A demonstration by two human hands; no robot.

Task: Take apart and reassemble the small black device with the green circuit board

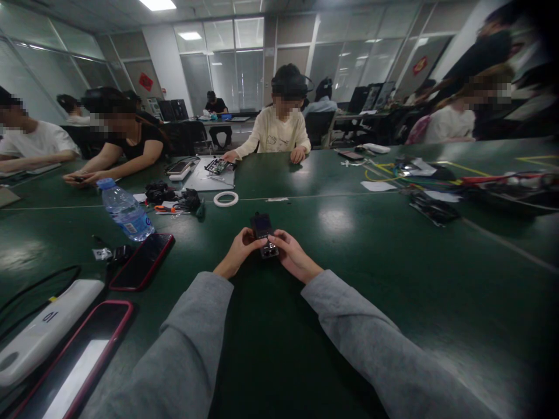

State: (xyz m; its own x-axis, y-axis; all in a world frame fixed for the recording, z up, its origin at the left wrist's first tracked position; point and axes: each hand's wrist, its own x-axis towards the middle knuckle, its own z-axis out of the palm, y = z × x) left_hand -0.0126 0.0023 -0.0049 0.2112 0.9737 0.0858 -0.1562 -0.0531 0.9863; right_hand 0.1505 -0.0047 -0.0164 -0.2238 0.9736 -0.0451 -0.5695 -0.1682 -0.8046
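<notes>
Between both hands I hold a small dark handheld device (262, 226) with a screen on its upper half and buttons or round parts on its lower half. My left hand (240, 251) is closed on its left side, the thumb lying across the lower part. On the other side, my right hand (292, 251) grips the right edge, with its thumb over the buttons. The device is held above the green table (279, 326), tilted toward me. Its screen looks dark, and what it displays is too small to make out.
To the left are a water bottle (126, 210), red-edged phones (142, 262) (78, 361) and a white device (48, 329) marked 01. Farther off lie a tape roll (226, 199), black cables (168, 196) and a wire bundle (419, 169). A person (283, 125) sits opposite, touching a small frame (219, 167).
</notes>
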